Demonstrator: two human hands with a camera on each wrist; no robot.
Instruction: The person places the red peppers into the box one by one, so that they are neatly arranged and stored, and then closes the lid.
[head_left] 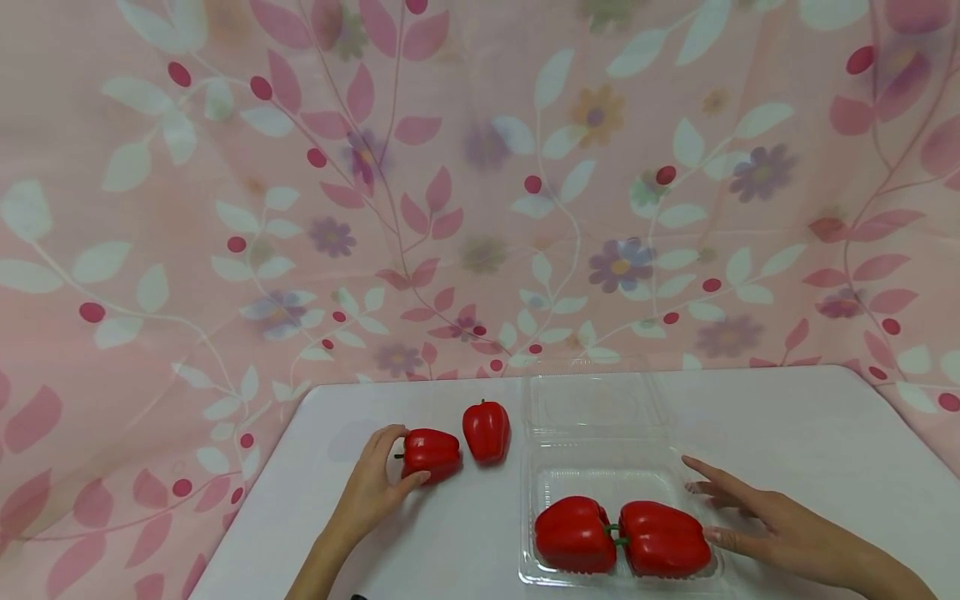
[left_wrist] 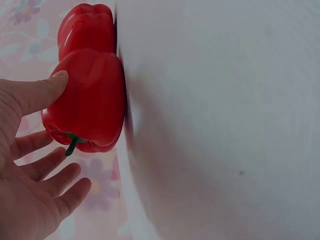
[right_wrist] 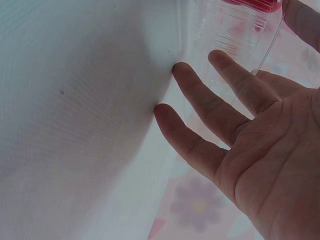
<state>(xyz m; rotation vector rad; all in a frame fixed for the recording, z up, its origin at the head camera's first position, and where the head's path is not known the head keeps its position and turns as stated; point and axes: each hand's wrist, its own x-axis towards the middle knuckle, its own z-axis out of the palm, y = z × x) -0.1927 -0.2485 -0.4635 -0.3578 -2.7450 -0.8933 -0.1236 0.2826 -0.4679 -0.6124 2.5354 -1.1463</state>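
Observation:
A red bell pepper lies on its side on the white table, its green stem toward my left hand. The left thumb overlaps the pepper's near side, and the fingertips are right at its far edge. In the left wrist view the other fingers spread loosely below the stem. Just beyond stands a second red bell pepper. Two more, a left one and a right one, lie stem to stem in a clear plastic box. My right hand reaches over the box's right edge, fingers extended, thumb at the right pepper.
The clear lid of the box is folded back flat toward the rear of the white table. Behind the table hangs a pink floral cloth. A small dark object shows at the bottom edge of the head view.

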